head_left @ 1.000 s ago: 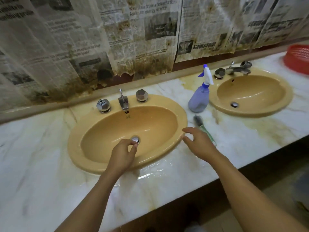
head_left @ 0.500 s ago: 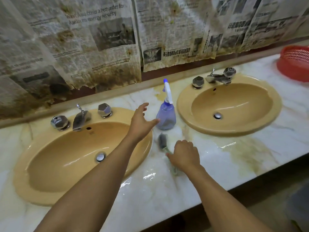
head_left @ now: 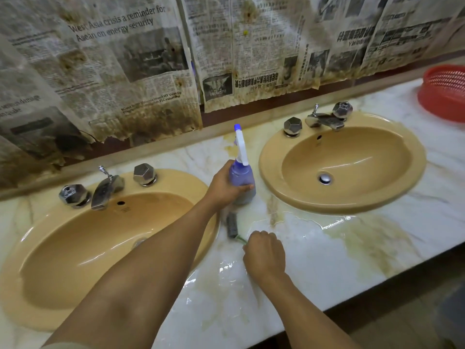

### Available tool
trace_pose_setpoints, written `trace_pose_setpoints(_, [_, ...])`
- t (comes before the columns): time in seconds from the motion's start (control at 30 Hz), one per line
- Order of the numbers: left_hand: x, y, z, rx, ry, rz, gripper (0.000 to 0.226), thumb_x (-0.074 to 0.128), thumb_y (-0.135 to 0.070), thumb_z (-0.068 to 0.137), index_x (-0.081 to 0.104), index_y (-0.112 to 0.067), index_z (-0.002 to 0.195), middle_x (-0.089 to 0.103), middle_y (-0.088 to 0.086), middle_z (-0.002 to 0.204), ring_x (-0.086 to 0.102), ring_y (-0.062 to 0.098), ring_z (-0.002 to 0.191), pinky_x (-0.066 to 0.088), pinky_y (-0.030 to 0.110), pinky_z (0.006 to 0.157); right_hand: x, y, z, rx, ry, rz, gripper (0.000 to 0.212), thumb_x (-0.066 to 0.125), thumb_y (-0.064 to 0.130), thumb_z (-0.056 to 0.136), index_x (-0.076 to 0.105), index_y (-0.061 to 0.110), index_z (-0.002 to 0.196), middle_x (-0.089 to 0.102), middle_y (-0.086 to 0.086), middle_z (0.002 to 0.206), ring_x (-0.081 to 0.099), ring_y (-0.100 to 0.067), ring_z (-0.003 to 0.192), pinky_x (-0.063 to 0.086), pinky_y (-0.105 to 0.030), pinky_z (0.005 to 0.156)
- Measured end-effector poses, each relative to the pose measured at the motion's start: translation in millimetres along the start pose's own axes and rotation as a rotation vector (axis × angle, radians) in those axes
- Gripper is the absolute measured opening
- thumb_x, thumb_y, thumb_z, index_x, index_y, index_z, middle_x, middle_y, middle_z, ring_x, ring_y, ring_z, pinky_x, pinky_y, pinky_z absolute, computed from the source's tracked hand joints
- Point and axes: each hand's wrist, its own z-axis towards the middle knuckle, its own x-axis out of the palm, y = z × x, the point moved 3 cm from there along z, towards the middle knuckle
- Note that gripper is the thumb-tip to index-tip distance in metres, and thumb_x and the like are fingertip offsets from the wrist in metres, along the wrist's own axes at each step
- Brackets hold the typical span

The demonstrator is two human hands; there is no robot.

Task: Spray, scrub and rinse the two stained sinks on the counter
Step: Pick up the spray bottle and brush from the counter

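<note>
Two tools are held: the spray bottle [head_left: 242, 173] is wrapped by the fingers [head_left: 244, 188] of the left hand [head_left: 221, 183], the brush [head_left: 232, 224] is clenched at its handle by the curled fingers [head_left: 252, 244] of the right hand [head_left: 264, 255].

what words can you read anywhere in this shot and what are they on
"West Asia crisis a reminder for Asean on energy security": headline on the left newspaper on the wall.
Smaller print and the right newspaper sheets: too blurred to read.
The spray bottle shows no label.
</note>
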Motion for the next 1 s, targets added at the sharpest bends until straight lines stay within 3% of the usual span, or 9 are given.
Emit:
trace_pose_setpoints(0.2, [-44.6, -18.4, -49.1, 0.046, -0.089, -0.125, 0.052, 0.09, -0.022, 0.079, 0.059, -0.023, 0.12, 0.069, -0.003, 0.109, 0.067, 0.016, 0.101, 0.056, 0.037, 0.092, -12.9, -6.5, -7.2, 0.104, -0.107, 0.182, 0.026, 0.047, 0.025, 0.103, 0.066, 0.007, 0.105, 0.064, -0.012, 0.111, 0.058, -0.031, 0.109, 0.045, -0.036, 0.087])
trace_pose_setpoints(0.4, [-97.7, -15.6, -138.1, -0.009, -0.175, -0.175, 0.059, 0.085, -0.011, 0.082, 0.049, -0.018, 0.129, 0.065, 0.005, 0.118, 0.065, 0.024, 0.108, 0.055, 0.04, 0.091, -32.4, 1.0, -36.9, 0.233, -0.137, 0.69, 0.016, 0.051, 0.024, 0.101, 0.06, 0.012, 0.095, 0.064, -0.006, 0.086, 0.067, -0.027, 0.075, 0.061, -0.042, 0.068])
trace_pose_setpoints(0.43, [-104.5, -13.0, -155.0, -0.025, -0.183, -0.173, 0.061, 0.083, -0.011, 0.084, 0.046, -0.018, 0.131, 0.064, 0.004, 0.12, 0.064, 0.023, 0.111, 0.055, 0.04, 0.092, -35.9, 4.5, -45.5, 0.232, -0.14, 0.715, 0.015, 0.051, 0.022, 0.101, 0.061, 0.012, 0.096, 0.064, -0.005, 0.085, 0.066, -0.024, 0.072, 0.061, -0.038, 0.062])
trace_pose_setpoints(0.53, [-120.0, -7.1, -204.3, -0.036, -0.197, -0.145, 0.062, 0.079, -0.007, 0.088, 0.037, -0.019, 0.131, 0.058, 0.003, 0.127, 0.061, 0.02, 0.116, 0.055, 0.036, 0.092, -40.6, 18.7, -73.7, 0.186, -0.122, 0.687, 0.015, 0.053, 0.022, 0.101, 0.063, 0.011, 0.101, 0.064, -0.001, 0.082, 0.061, -0.01, 0.061, 0.041, -0.012, 0.041])
trace_pose_setpoints(0.83, [-120.1, 9.2, -279.2, 0.034, -0.181, -0.096, 0.066, 0.081, -0.016, 0.087, 0.041, -0.031, 0.137, 0.056, -0.011, 0.13, 0.058, -0.003, 0.111, 0.052, 0.025, 0.09, -28.0, 35.1, -144.2, 0.149, -0.204, 0.633, 0.022, 0.058, 0.03, 0.1, 0.071, 0.014, 0.105, 0.066, 0.002, 0.076, 0.062, -0.008, 0.047, 0.04, -0.01, 0.046])
trace_pose_setpoints(1.0, [-95.7, 4.2, -289.4, 0.092, -0.097, -0.054, 0.069, 0.079, -0.037, 0.082, 0.041, -0.037, 0.14, 0.052, -0.01, 0.137, 0.053, 0.006, 0.125, 0.049, 0.037, 0.104, -31.7, -0.7, -181.4, 0.258, -0.283, 0.65, 0.022, 0.059, 0.031, 0.1, 0.073, 0.015, 0.106, 0.064, 0.006, 0.074, 0.058, -0.006, 0.062, 0.037, -0.012, 0.048])
